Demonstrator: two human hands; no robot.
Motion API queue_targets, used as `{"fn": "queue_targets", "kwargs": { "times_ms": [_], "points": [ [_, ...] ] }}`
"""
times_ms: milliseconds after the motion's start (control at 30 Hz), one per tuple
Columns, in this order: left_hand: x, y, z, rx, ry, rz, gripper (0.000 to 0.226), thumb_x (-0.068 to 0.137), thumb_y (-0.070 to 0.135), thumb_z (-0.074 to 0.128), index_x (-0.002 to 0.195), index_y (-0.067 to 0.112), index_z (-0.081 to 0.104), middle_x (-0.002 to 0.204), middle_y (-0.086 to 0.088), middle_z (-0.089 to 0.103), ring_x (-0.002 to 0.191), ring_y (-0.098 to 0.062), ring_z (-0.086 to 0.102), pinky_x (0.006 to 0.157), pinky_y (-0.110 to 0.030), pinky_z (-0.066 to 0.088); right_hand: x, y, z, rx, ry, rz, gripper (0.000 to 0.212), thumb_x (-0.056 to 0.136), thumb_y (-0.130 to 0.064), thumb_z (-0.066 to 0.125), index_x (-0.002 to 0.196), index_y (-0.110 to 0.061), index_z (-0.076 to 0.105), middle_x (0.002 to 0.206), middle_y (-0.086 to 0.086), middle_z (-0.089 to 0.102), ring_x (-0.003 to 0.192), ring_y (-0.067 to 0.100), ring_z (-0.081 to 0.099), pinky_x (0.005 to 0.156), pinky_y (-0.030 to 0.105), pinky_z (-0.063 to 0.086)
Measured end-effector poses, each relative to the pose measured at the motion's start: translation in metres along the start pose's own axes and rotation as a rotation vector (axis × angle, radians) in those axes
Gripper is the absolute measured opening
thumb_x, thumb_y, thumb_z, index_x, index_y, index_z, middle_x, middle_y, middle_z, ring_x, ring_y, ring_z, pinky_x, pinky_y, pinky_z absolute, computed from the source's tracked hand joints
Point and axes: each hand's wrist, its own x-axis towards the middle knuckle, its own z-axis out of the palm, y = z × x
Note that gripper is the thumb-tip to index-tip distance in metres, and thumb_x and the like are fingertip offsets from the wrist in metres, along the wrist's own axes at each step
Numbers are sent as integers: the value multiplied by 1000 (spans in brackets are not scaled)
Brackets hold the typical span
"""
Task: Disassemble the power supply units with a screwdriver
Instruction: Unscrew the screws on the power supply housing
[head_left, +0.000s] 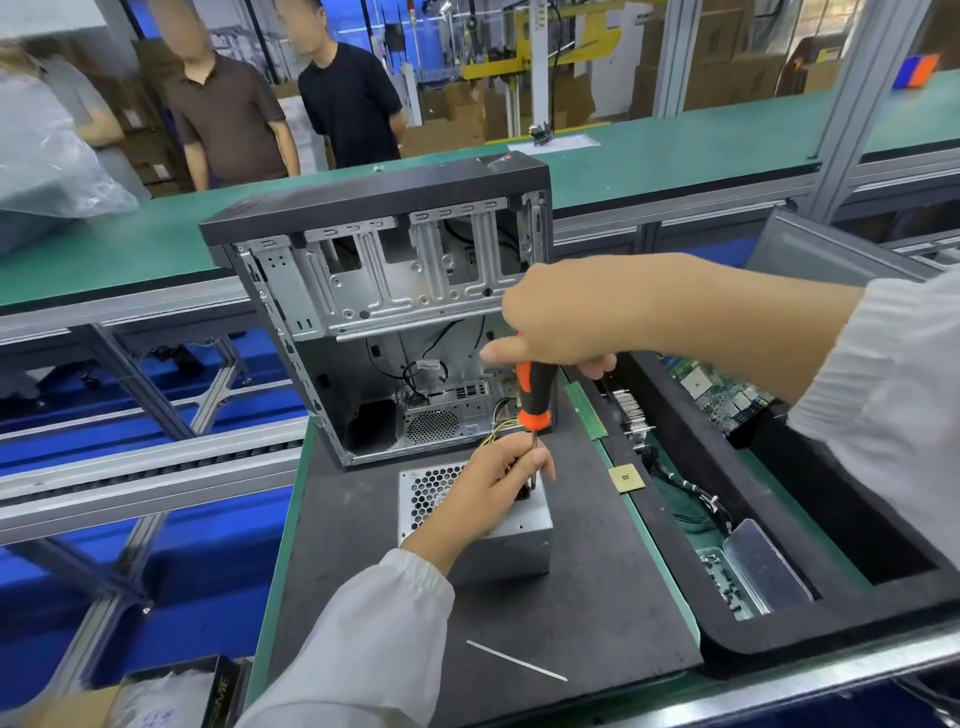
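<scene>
two hands (488, 483) on the job: right hand (558, 317) wrapped round the orange-and-black screwdriver (532, 395), held upright, tip down at the power supply unit's (498, 530) top edge. left hand curled over that unit, fingers pinching the shaft low to steady it. sat on the dark surface (597, 597) just in front of the open computer case (384, 312). looked risky: a cocked tip could have slipped off the screw, jabbed those guiding fingers or chewed the head.

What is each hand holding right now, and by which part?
The right hand grips the screwdriver by the top of its handle. The left hand steadies its shaft atop the power supply unit.
</scene>
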Motion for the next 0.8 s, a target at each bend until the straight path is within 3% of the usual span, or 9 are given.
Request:
{"fn": "queue_targets", "kwargs": {
  "times_ms": [100,167,233,333,433,500,567,667,800],
  "points": [
    [1,-2,0,0,-3,-14,28,100,30,46,81,20,63,82,-11,58,74,-24,52,70,-30,43,1,7,-10,78,-121,-177,20,97,-33,50,104,-15,56,86,5,65,62,17,61,64,32,53],
    [2,-4,0,4,-4,-16,28,99,32,46,80,20,63,76,-2,56,71,-15,51,70,-28,43,0,11,-15,177,-189,-260,23,90,-25,64,110,-26,52,96,-1,55,75,18,63,74,38,55],
    [3,-6,0,21,-1,1,29,99,31,46,80,17,63,72,11,53,69,-5,49,69,-22,40,0,10,-13,250,-174,-239,38,84,-45,68,111,-26,50,87,-4,54,62,13,66,66,33,57],
    [5,-6,-2,60,-8,19,29,101,25,45,79,16,62,70,20,52,68,1,48,67,-15,37,2,2,-6,221,-68,-26,68,77,-75,48,101,-12,51,61,6,65,41,15,65,44,24,50],
    [6,-7,-3,67,-27,23,29,102,23,45,79,18,62,71,15,51,68,0,46,66,-13,36,11,1,1,109,27,50,63,91,-67,35,83,-5,49,41,7,60,38,18,62,44,22,44],
    [7,-7,-2,68,-25,26,30,103,23,43,79,20,62,74,0,53,70,-4,46,69,-16,36,13,6,-2,105,-22,-32,45,98,-49,42,91,-7,54,54,7,67,42,14,62,47,21,45],
    [7,-7,-2,67,-22,21,30,103,24,43,79,21,61,79,-11,55,72,-15,49,69,-19,37,10,12,-12,136,-105,-156,15,95,-30,55,104,-18,56,82,3,64,56,10,64,57,27,49],
    [7,-6,-2,70,-24,16,28,103,22,45,80,19,60,73,-8,52,68,-17,46,66,-18,36,8,16,-22,139,-175,-249,40,83,-29,73,117,-30,53,95,-3,52,80,19,59,70,35,51],
    [7,-5,-2,81,-25,42,26,102,19,46,81,13,60,67,18,49,63,0,43,63,-13,34,10,9,-16,233,-114,-46,65,74,-69,62,103,-11,58,64,1,65,50,16,67,52,25,54]
  ]
}}
